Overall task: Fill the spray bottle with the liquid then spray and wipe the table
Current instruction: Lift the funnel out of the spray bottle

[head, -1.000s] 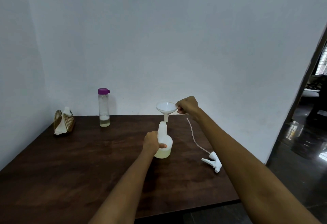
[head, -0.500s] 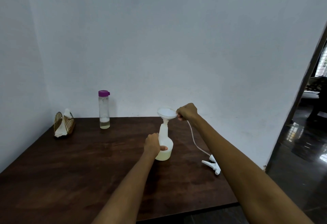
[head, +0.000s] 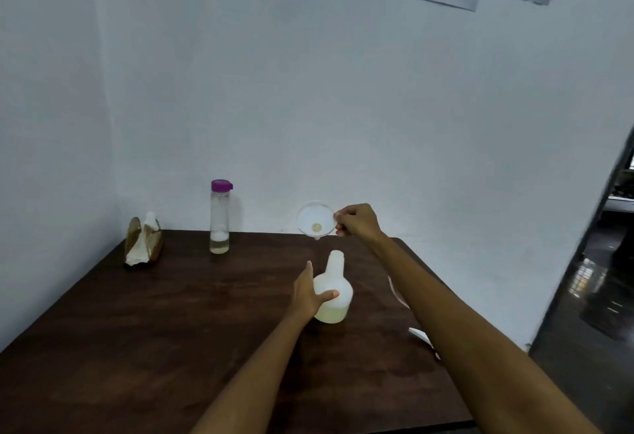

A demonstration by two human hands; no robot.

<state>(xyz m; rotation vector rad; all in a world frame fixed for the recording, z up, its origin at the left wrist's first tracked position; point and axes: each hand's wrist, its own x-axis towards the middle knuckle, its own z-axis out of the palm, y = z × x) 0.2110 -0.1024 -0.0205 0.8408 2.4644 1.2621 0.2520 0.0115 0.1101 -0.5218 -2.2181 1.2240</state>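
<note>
A white translucent spray bottle (head: 338,279) stands uncapped on the dark wooden table (head: 164,337), with pale yellow liquid in its bottom. My left hand (head: 308,293) grips its body, thumb across the front. My right hand (head: 356,221) pinches the rim of a white funnel (head: 315,219), held tilted in the air just above and behind the bottle's neck, apart from it. The white spray head (head: 420,334) lies on the table to the right, mostly hidden by my right forearm; part of its thin tube (head: 394,291) shows.
A clear bottle with a purple cap (head: 219,221) stands near the back wall, a little liquid left in it. A wire holder with a white cloth or napkin (head: 144,245) sits at the back left. The table's right edge borders a dark doorway.
Half a second ago the funnel sat in the bottle's neck. My right hand has lifted it clear and tilted it. My left hand stays on the bottle.
</note>
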